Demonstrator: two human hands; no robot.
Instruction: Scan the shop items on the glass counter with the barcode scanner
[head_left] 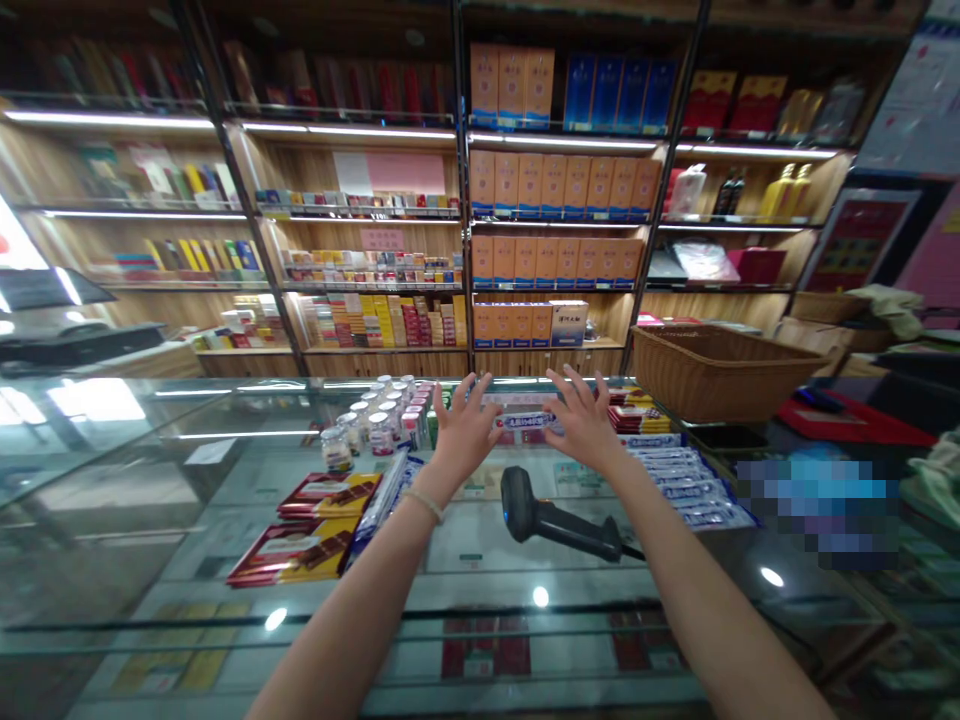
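Observation:
Both my hands are raised over a glass counter [450,550], palms down and fingers spread. My left hand [466,430] holds nothing; to its left stand several small white-capped jars [381,432]. My right hand [583,420] is likewise bare. Between the two hands, farther back, lies a blue and white wrapped stick pack [525,421]. A black handheld barcode scanner [559,520] rests on the glass below and between them. Blue-wrapped packs [386,500] and red and yellow chocolate bars [319,545] lie left of my left forearm. More blue packs [686,480] sit in a row beside my right forearm.
Behind the jars and packs, shelves [555,225] of boxed goods fill the wall. A brown woven basket [720,370] stands at the back right, with a red mat [847,418] beyond it. Stacked chocolate bars [637,410] lie near the basket. A blurred patch covers the right side.

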